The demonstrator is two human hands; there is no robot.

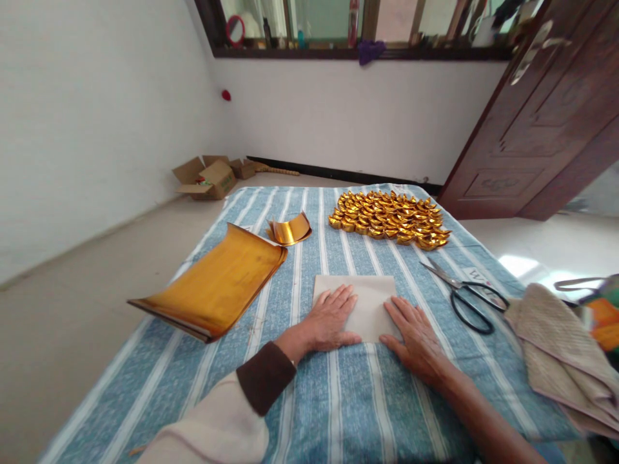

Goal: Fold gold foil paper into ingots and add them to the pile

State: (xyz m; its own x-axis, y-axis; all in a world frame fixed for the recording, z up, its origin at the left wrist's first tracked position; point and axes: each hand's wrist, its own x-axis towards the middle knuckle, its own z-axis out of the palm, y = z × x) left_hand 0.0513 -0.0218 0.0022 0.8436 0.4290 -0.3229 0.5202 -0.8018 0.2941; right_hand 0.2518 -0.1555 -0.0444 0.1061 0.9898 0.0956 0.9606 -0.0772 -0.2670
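I saw the pale beige rectangular paper sheet lying flat on the blue-striped cloth, plain side up.

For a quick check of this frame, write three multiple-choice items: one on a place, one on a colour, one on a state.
1. Where do the scissors lie?
A. right of the pale sheet
B. on the gold stack
C. on the floor

2. What colour are the folded paper pieces at the far end of the striped cloth?
A. silver
B. gold
C. red

3. How do the left hand and right hand stand?
A. holding the scissors
B. raised in the air
C. flat on the pale sheet

Answers: 1 A, the scissors lie on the cloth to the sheet's right. 2 B, the heap gleams gold. 3 C, both palms press down, fingers spread.
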